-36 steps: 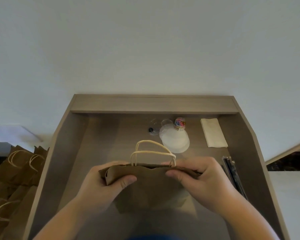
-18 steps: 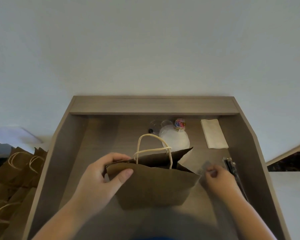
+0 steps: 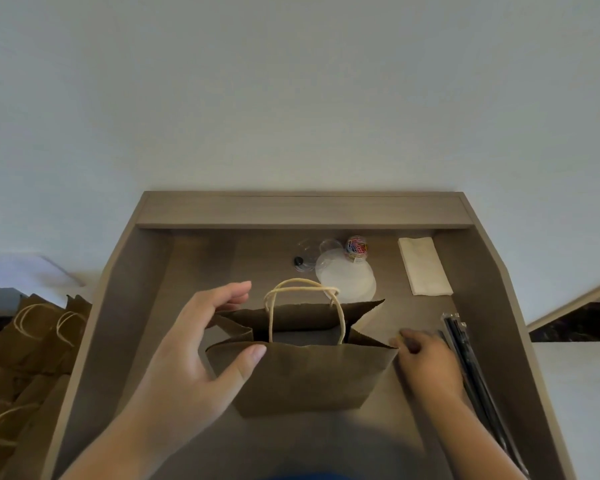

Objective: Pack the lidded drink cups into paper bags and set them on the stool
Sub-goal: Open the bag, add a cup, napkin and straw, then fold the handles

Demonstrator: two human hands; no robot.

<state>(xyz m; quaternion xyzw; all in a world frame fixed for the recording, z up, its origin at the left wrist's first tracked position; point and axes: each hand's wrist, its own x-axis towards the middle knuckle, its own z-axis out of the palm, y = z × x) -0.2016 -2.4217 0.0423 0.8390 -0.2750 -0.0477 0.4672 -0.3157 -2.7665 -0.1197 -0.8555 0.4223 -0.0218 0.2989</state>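
Left hand (image 3: 194,351) grips the paper bag (image 3: 309,375) at left; right hand (image 3: 430,362) curled, hold unclear.

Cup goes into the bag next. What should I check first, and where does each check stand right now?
1. Paper bag mouth open: ok.
2. Left hand holds the bag's left rim apart: ok.
3. Right hand free for the cup: cannot tell; fingers curled at the bag's right edge.
4. Lidded cup behind the bag, lid on: ok.
5. Bag empty inside: cannot tell, shadowed.
6. Stool ready: cannot tell, not in view.
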